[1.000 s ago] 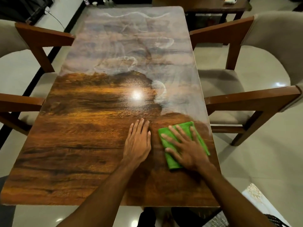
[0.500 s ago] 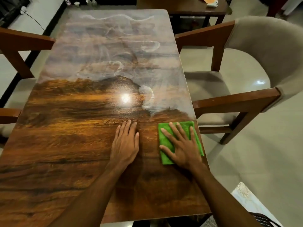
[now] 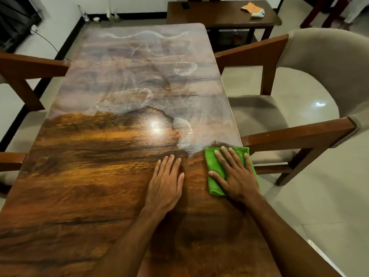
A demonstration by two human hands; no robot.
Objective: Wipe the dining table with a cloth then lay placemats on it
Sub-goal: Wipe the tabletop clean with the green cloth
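Observation:
The long wooden dining table (image 3: 95, 192) fills the view; its far half is hazy with white streaks, its near half dark and glossy. A folded green cloth (image 3: 214, 168) lies at the table's right edge, just where the haze ends. My right hand (image 3: 236, 174) presses flat on the cloth with straight, spread fingers. My left hand (image 3: 166, 180) rests flat on the bare wood a little to the left of the cloth, fingers straight and together. No placemat is in view.
A padded armchair (image 3: 319, 80) stands close along the table's right side. Wooden chair arms (image 3: 30, 66) stand at the left side. Beyond the far end is a low dark side table (image 3: 219, 13) with small items. Pale tiled floor lies to the right.
The right hand has pushed the green cloth a little away from me and towards the right edge. The left hand stays flat on the wood. The camera view has shifted.

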